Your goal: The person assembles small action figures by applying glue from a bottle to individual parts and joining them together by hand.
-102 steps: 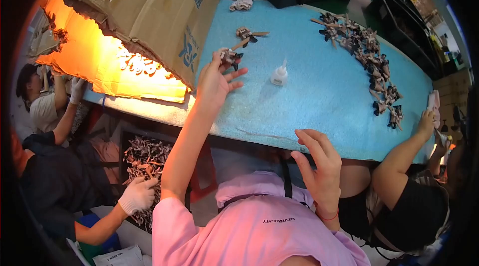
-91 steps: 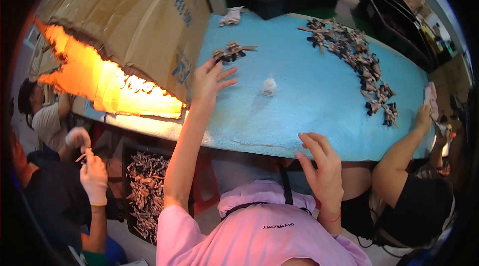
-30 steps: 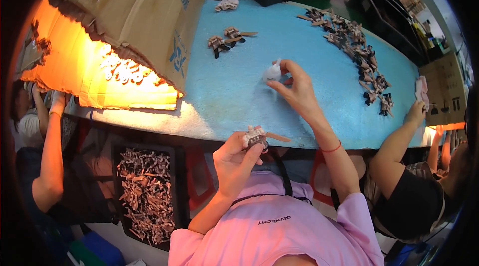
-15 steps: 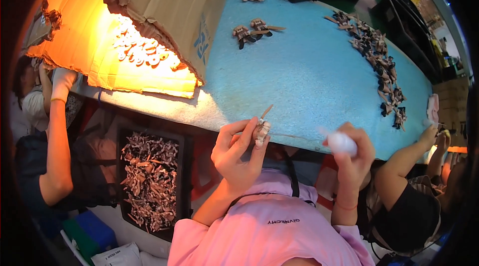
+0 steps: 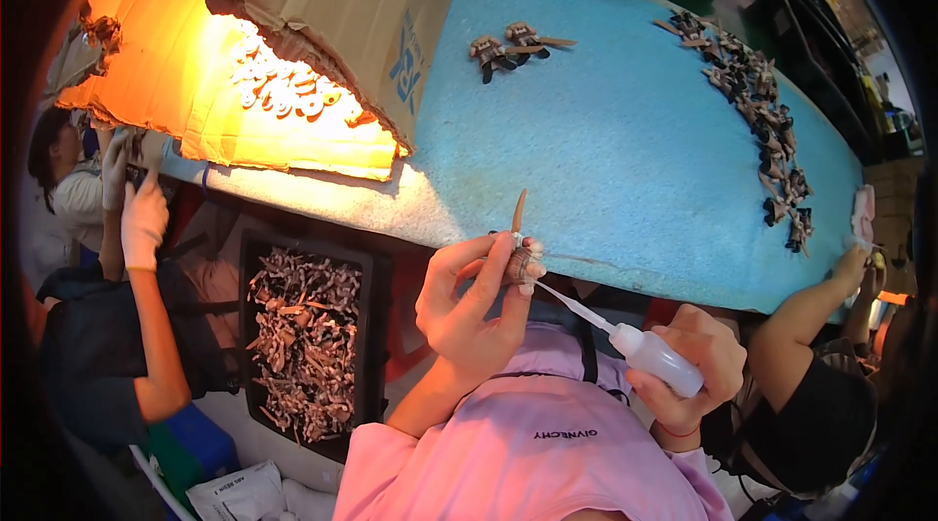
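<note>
My left hand (image 5: 467,301) pinches a small brown and white figurine part (image 5: 522,267) between thumb and fingers, just off the table's near edge. A slim tan blade-shaped piece (image 5: 519,211) sticks up from it. My right hand (image 5: 708,360) is closed round a translucent white squeeze bottle (image 5: 657,361), tilted so that its long thin nozzle (image 5: 576,306) points left. The nozzle's tip reaches the figurine part or lies very near it; whether they touch I cannot tell.
The blue tabletop (image 5: 586,130) bears two figurines (image 5: 495,56) at the back and a row of several more (image 5: 762,121) on the right. A cardboard box (image 5: 362,3) shelters brightly lit parts at left. Below stands a black crate (image 5: 376,335) of parts. Co-workers sit on both sides.
My right hand has turned the bottle and brought its nozzle left to the figurine part. My left hand has turned the part slightly, so the tan piece stands more upright.
</note>
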`<move>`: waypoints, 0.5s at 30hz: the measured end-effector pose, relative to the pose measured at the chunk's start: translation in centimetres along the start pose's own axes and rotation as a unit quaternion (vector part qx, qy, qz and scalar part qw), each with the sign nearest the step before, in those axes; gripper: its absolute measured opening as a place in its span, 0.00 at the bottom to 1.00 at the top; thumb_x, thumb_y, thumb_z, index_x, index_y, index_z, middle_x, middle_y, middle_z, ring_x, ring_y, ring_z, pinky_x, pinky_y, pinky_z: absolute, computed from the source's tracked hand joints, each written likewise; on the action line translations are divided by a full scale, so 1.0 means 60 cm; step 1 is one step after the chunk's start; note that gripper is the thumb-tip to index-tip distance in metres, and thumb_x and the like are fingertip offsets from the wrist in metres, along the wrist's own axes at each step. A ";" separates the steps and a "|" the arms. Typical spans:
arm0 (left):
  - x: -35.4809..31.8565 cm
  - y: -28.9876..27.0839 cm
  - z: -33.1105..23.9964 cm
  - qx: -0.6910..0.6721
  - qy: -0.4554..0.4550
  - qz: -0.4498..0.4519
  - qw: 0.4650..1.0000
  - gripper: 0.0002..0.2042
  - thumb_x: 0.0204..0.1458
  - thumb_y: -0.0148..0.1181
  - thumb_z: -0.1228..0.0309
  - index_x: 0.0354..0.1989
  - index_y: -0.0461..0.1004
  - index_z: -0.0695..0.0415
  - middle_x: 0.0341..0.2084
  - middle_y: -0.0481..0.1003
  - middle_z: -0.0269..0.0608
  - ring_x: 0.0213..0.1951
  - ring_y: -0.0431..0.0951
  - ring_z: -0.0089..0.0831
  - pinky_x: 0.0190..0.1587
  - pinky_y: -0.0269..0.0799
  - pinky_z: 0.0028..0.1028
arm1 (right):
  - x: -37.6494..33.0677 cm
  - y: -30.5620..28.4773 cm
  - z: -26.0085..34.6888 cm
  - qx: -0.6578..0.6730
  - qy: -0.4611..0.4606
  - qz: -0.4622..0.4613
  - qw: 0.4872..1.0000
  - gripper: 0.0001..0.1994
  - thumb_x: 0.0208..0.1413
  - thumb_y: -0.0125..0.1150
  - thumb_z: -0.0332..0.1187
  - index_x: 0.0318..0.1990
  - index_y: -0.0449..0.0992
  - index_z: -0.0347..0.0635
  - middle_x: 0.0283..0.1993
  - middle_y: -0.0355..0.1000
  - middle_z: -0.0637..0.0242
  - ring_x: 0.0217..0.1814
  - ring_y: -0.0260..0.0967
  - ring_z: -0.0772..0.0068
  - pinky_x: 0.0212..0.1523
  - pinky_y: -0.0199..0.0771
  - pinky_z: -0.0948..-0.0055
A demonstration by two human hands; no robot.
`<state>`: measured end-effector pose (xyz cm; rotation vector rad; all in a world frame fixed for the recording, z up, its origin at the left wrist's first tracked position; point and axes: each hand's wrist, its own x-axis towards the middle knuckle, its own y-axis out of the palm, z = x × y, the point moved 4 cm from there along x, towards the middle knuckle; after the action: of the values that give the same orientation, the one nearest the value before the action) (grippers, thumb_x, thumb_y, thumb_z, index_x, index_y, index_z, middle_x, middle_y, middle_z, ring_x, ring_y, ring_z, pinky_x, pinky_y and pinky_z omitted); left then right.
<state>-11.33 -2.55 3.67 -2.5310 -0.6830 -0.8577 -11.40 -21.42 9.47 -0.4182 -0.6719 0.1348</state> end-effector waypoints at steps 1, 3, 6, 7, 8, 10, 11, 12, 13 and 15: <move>0.000 0.000 0.000 0.001 -0.001 0.001 1.000 0.19 0.34 0.58 0.88 0.41 0.74 0.66 0.35 0.71 0.45 0.29 0.77 0.26 0.31 0.76 0.21 | -0.001 0.000 0.001 -0.022 -0.011 -0.010 1.000 0.18 0.33 0.69 0.36 0.25 0.70 0.31 0.15 0.65 0.62 0.11 0.56 0.73 0.13 0.50 0.78; 0.002 -0.001 -0.002 -0.003 0.000 -0.003 1.000 0.20 0.34 0.58 0.88 0.41 0.75 0.66 0.35 0.71 0.45 0.29 0.77 0.26 0.32 0.76 0.21 | -0.001 0.000 0.004 -0.029 -0.017 -0.008 0.999 0.18 0.33 0.69 0.37 0.25 0.70 0.31 0.15 0.65 0.62 0.11 0.56 0.73 0.13 0.50 0.77; 0.000 -0.001 0.000 -0.005 -0.008 -0.003 1.000 0.20 0.33 0.59 0.88 0.41 0.75 0.66 0.35 0.71 0.44 0.29 0.77 0.26 0.32 0.75 0.21 | -0.001 -0.001 0.009 -0.045 -0.026 -0.008 0.999 0.19 0.32 0.69 0.37 0.25 0.70 0.31 0.16 0.65 0.62 0.11 0.56 0.72 0.13 0.50 0.77; 0.000 -0.001 0.001 -0.005 -0.009 -0.003 1.000 0.20 0.33 0.59 0.88 0.41 0.75 0.66 0.35 0.71 0.44 0.29 0.77 0.26 0.32 0.75 0.21 | -0.002 -0.002 0.009 -0.056 -0.027 -0.010 0.998 0.19 0.32 0.69 0.38 0.25 0.70 0.31 0.15 0.64 0.62 0.11 0.56 0.72 0.13 0.50 0.77; 0.000 0.000 0.001 -0.001 -0.008 -0.001 1.000 0.20 0.33 0.59 0.88 0.41 0.75 0.66 0.35 0.71 0.44 0.29 0.77 0.26 0.32 0.75 0.21 | -0.002 -0.002 0.008 -0.056 -0.025 -0.010 0.998 0.19 0.32 0.69 0.38 0.25 0.70 0.31 0.15 0.64 0.62 0.11 0.56 0.72 0.13 0.50 0.77; 0.000 -0.002 -0.001 0.005 -0.006 0.000 1.000 0.20 0.33 0.59 0.88 0.41 0.75 0.66 0.35 0.71 0.43 0.29 0.77 0.26 0.32 0.75 0.21 | -0.001 0.000 0.009 -0.051 -0.026 -0.010 0.998 0.19 0.32 0.69 0.38 0.25 0.70 0.31 0.15 0.64 0.63 0.11 0.56 0.72 0.13 0.51 0.77; 0.000 -0.003 -0.001 0.004 -0.008 0.000 1.000 0.20 0.33 0.60 0.88 0.41 0.75 0.66 0.35 0.71 0.43 0.29 0.77 0.26 0.32 0.75 0.21 | -0.001 0.000 0.010 -0.050 -0.025 -0.010 0.998 0.19 0.32 0.69 0.38 0.25 0.70 0.31 0.15 0.64 0.63 0.11 0.56 0.72 0.13 0.51 0.77; 0.000 -0.002 -0.001 0.002 -0.009 -0.001 1.000 0.20 0.33 0.60 0.88 0.41 0.75 0.66 0.35 0.71 0.43 0.29 0.77 0.26 0.32 0.75 0.21 | 0.000 0.001 0.010 -0.054 -0.028 -0.008 0.998 0.19 0.32 0.69 0.38 0.25 0.70 0.31 0.15 0.64 0.63 0.11 0.56 0.72 0.13 0.51 0.76; 0.000 -0.002 0.000 0.002 -0.010 0.000 1.000 0.20 0.33 0.60 0.88 0.41 0.75 0.66 0.35 0.71 0.43 0.29 0.77 0.26 0.32 0.75 0.21 | 0.000 0.001 0.010 -0.057 -0.030 -0.006 0.998 0.19 0.32 0.69 0.38 0.25 0.70 0.30 0.15 0.64 0.63 0.11 0.56 0.72 0.12 0.51 0.76; 0.001 -0.002 -0.001 0.001 -0.008 -0.006 1.000 0.20 0.33 0.60 0.88 0.41 0.75 0.66 0.35 0.71 0.43 0.29 0.77 0.25 0.32 0.74 0.21 | 0.001 0.001 0.010 -0.060 -0.038 -0.003 0.997 0.19 0.32 0.70 0.38 0.25 0.70 0.30 0.15 0.64 0.62 0.11 0.56 0.72 0.12 0.52 0.76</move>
<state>-11.39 -2.49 3.77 -2.5373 -0.7051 -0.8416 -11.74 -21.15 9.88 -0.5286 -0.7583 0.1047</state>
